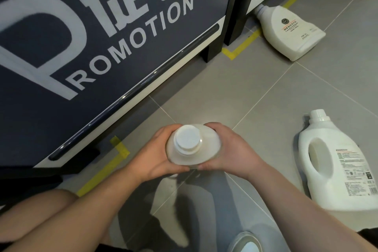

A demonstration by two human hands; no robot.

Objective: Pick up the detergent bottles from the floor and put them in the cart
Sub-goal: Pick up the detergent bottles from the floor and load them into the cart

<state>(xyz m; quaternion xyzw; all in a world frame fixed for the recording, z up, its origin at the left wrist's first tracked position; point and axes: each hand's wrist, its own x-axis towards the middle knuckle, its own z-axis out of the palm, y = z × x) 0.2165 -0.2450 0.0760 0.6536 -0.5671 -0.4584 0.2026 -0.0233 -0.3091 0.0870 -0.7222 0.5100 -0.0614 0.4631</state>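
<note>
Grey tile floor (266, 92) of a store aisle, seen from a crouch; cart not in view.

1. Shoe (245, 243): nearest item, below the held bottle. A bare knee (36, 210) is to the lower left.
2. Held bottle (190, 141): white and upright, cap facing the camera, long axis running straight down the line of view. The left hand (155, 151) wraps its left flank and the right hand (231, 149) its right flank, with the fingers of both curled round the body. It appears clear of the floor, with a shadow beneath.
3. Second bottle (335, 168): right of the held bottle and well apart from it. It lies flat with the label up and the handle hole showing, cap pointing away from the person. The right hand is nearer to it, with only bare tile between.
4. Tape (106, 168): yellow floor marking, left of the held bottle.
5. Panel (102, 47): dark, lettered PROMOTION, beyond and left of the held bottle. It stands close, so a lift likely goes up and back rather than forward.
6. Third bottle (290, 30): far beyond and right of the held bottle, on its side, cap end at the base of the next display unit.

Judgement: one bottle is in hand and two remain on the floor. Reaching the cart probably needs a turn away from the panel.
</note>
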